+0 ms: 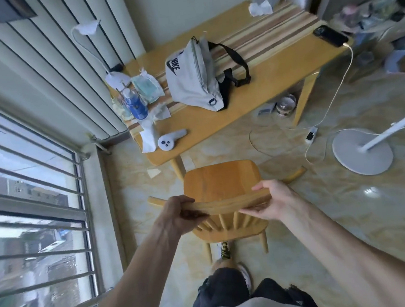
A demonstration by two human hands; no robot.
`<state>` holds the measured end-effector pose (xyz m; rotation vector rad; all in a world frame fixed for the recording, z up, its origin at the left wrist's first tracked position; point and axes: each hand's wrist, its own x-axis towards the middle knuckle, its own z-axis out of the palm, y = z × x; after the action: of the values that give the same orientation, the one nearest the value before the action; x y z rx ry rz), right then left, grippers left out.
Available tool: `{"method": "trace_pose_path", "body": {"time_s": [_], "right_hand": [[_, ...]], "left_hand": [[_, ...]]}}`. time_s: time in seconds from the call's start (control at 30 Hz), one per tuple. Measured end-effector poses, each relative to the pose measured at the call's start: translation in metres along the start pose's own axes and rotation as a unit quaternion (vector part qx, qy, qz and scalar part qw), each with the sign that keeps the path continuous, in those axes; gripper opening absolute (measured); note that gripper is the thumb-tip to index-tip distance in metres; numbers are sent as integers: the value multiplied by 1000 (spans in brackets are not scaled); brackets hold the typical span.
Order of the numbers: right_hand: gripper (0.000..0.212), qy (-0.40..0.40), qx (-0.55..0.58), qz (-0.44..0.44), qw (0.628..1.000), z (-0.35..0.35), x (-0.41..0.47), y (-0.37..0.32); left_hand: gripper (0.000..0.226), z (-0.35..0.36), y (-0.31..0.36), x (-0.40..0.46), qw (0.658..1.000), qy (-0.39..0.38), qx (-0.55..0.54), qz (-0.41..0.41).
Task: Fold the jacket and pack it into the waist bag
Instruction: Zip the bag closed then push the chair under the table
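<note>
Wooden chair (219, 176): left hand (177, 210) and right hand (270, 202) both clasp its top rail; grey waist bag (194, 79) lies on the table (275, 75).

Person, head-camera view. Both forearms bare, no sleeves, watch or rings visible; left hand (179, 209) and right hand (269, 202) ungloved. Below the wooden chair (219, 178): dark trousers (frayed at the knees), pale grey top, patterned shoe.

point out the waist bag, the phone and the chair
waist bag (192, 81): head view, grey front panel
phone (329, 35): head view, dark back
chair (219, 180): head view, bare seat
</note>
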<state>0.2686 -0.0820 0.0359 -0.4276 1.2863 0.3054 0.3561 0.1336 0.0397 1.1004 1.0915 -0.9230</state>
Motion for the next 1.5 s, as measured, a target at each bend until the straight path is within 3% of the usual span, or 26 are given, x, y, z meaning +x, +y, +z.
{"method": "trace_pose_path", "body": {"time_s": [0.23, 0.43, 0.6, 0.8, 0.9, 1.0, 1.27, 1.43, 1.5], "right_hand": [[61, 7, 8, -11, 1000, 51, 7, -85], [35, -7, 12, -12, 1000, 89, 18, -153], [11, -7, -8, -28, 1000, 116, 51, -200], [3, -21, -71, -48, 996, 121, 97, -254], [9, -32, -89, -37, 995, 117, 117, -281], [8, -54, -104, -19, 993, 108, 138, -307], [38, -29, -148, -2, 989, 90, 158, -351], [37, -28, -224, 15, 974, 81, 156, -371], [40, 26, -299, -43, 953, 81, 152, -379]], "left_hand": [[14, 68, 75, 28, 999, -43, 4, -22], [4, 116, 114, 53, 996, -70, -47, -34], [9, 150, 135, 82, 990, -89, -104, -35], [23, 198, 143, 114, 981, -109, -163, 1], [36, 219, 137, 132, 978, -90, -188, 13], [30, 241, 128, 140, 975, -72, -209, 22], [3, 287, 115, 146, 981, 22, -192, 26], [16, 297, 111, 143, 983, 123, -131, 46], [32, 293, 111, 144, 976, 190, -81, 74]]}}
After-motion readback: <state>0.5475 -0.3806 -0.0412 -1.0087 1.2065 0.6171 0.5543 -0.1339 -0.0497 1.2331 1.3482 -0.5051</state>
